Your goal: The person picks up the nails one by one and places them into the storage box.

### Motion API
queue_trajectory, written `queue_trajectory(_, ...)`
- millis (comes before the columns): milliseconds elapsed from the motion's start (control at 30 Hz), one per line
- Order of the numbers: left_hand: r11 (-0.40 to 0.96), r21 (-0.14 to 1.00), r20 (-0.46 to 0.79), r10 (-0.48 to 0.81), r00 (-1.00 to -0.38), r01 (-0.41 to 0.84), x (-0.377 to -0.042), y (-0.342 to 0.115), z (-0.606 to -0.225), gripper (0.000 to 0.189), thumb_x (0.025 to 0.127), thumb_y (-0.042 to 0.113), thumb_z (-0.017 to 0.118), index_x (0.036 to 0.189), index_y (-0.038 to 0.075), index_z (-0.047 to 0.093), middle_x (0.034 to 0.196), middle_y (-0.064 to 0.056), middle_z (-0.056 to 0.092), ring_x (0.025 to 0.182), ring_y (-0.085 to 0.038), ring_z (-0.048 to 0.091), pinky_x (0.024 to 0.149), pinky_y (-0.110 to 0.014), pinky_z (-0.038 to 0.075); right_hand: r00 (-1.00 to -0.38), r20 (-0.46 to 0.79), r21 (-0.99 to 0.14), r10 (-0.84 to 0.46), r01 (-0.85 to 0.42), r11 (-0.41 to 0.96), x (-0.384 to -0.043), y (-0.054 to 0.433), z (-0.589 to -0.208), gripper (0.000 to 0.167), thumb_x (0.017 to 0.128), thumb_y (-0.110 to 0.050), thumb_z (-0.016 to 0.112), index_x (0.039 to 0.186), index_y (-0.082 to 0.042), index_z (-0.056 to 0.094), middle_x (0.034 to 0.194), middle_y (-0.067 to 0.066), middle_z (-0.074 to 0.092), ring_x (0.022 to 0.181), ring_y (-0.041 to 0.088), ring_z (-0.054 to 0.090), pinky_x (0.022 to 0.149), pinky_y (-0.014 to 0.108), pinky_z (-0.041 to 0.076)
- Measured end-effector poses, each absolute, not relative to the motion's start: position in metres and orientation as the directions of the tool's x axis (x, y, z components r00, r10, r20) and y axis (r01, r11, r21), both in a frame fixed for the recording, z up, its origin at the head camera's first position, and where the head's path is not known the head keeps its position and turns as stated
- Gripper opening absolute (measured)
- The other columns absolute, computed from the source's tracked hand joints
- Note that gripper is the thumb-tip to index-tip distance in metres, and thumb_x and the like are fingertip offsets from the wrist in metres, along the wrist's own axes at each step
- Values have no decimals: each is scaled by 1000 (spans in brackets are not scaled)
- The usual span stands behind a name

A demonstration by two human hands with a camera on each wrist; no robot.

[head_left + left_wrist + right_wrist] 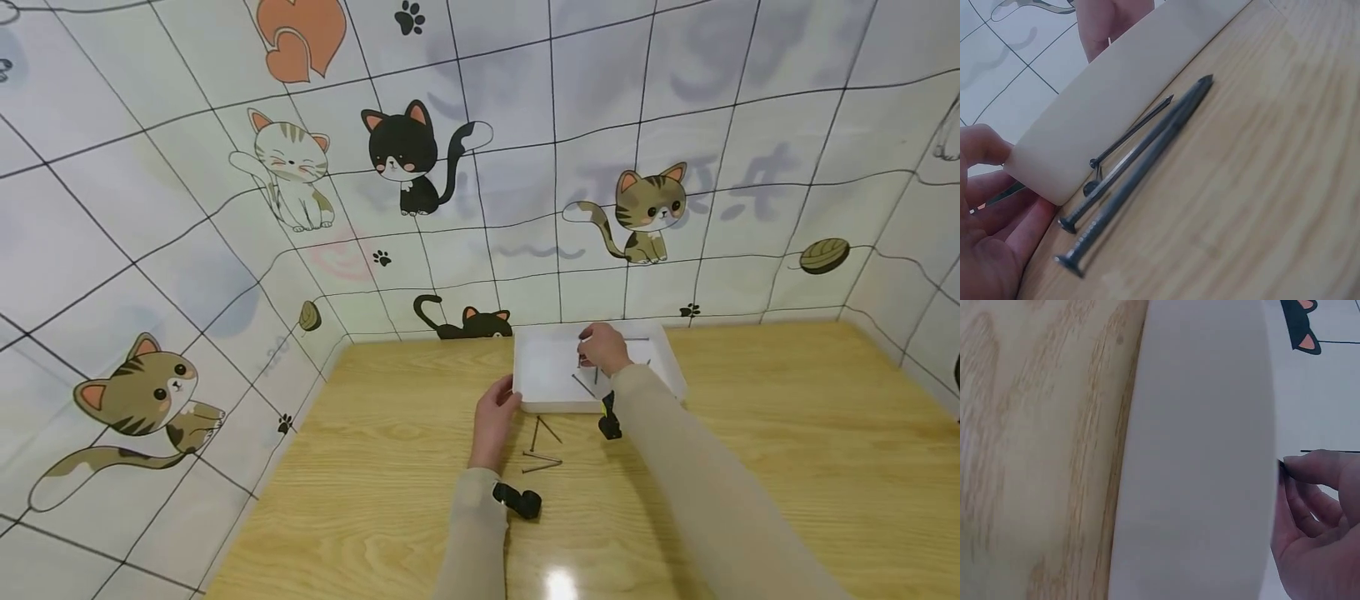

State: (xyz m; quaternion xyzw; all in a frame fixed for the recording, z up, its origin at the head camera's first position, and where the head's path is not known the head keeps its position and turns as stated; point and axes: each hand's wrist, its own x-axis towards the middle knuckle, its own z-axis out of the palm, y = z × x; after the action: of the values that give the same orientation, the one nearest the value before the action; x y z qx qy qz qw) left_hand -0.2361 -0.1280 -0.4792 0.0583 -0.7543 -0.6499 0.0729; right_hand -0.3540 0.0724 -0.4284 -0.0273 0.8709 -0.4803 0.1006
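Observation:
A shallow white tray point(540, 407) sits on the wooden table, near the wall. My left hand point(493, 419) grips its front left corner, with fingers point(1019, 219) against the tray's side in the left wrist view. Over the inside of the tray, my right hand point(606, 348) pinches a nail point(579, 360) between thumb and fingertips. Only the nail's dark end point(1282, 465) shows above the tray wall in the right wrist view. Several nails lie inside the tray, one nail point(637, 339) near its back wall and another nail point(583, 385) slanting near the front.
On the table before the tray lie several more dark nails point(1141, 175), two of them meeting at their points. A cat-printed tiled wall covering point(525, 167) rises right behind the tray. Each wrist wears a black strap camera point(519, 502).

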Motion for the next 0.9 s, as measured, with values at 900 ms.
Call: queue_trajectory(900,187,982,31,-206,-978,-8,-239,-128,-483,39,88,21,54,126,15,52,121,0,55,105,-11,51,90,-36,39,-974,-73,-617,-216,-126,777,-352,60,-438,25,80,-2,49,99,11,57,88,21,62,72,29,58,62,39,47)
